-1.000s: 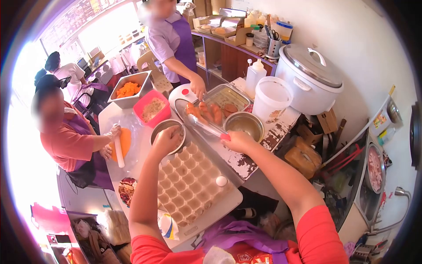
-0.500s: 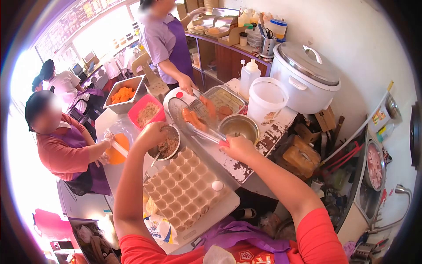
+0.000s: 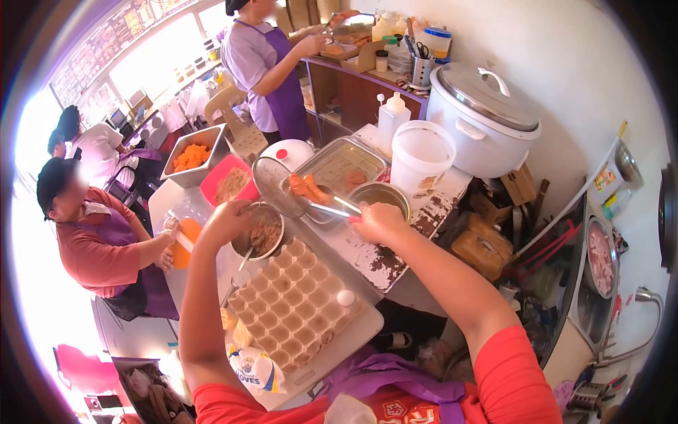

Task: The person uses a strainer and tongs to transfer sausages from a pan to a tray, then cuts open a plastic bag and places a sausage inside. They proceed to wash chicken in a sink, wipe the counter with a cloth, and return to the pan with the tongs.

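Note:
My right hand (image 3: pixel 381 223) is closed around metal tongs (image 3: pixel 345 206), which have a red part by my fingers. Glossy orange food pieces (image 3: pixel 307 188) are at their far end, beside a round strainer (image 3: pixel 272 185). My left hand (image 3: pixel 229 222) is bent closed at the strainer's near rim, fingertips partly hidden. Under that hand stands a bowl of brown mixture (image 3: pixel 265 237) with a spoon in it. Just beyond my right hand are a metal bowl of liquid (image 3: pixel 385 196) and a metal tray (image 3: pixel 328 166) holding a flat orange piece.
An egg tray (image 3: pixel 293 304) with one white egg (image 3: pixel 346 297) lies nearest me. A white bucket (image 3: pixel 424 152) and a large cooker (image 3: pixel 484 120) stand at the back right. One co-worker (image 3: pixel 106 240) works at the left, another (image 3: pixel 261 78) at the back counter.
The back co-worker has drawn their tongs and an orange piece away from the tray and turned to the counter. My hands stay nearly in place; the strainer sits slightly further left.

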